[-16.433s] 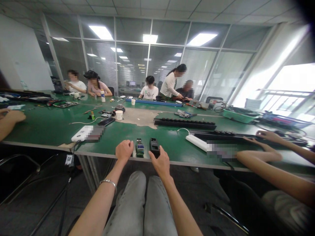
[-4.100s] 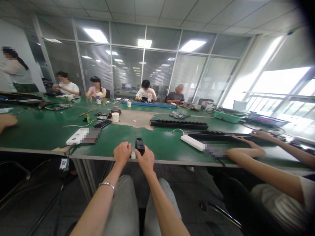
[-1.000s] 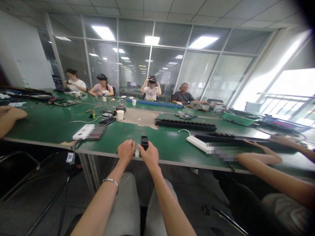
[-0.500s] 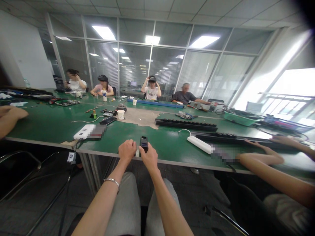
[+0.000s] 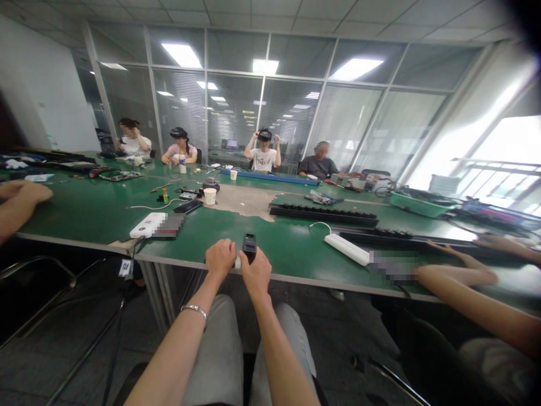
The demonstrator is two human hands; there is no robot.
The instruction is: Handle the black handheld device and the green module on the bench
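Both forearms reach forward from my lap to the near edge of the green table (image 5: 291, 256). My right hand (image 5: 257, 273) is wrapped round a small black handheld device (image 5: 249, 243), its dark screen-like face showing above the thumb. Beside it on the left, my left hand (image 5: 220, 260) is closed with the fingers curled in. A small pale piece (image 5: 237, 263) shows between the two hands, too small to name. Whether the left fingers grip anything is hidden from this angle.
A white power bank (image 5: 147, 225) lies left, a paper cup (image 5: 210, 196) beyond it. Black slotted strips (image 5: 323, 215) and a white bar-shaped object (image 5: 346, 250) are to the right. Co-workers' arms rest at both sides; a green basket (image 5: 422, 204) stands far right.
The whole view has shifted slightly, so things appear a little further right. Both hands keep the same pose, and the black device stays in my right hand.
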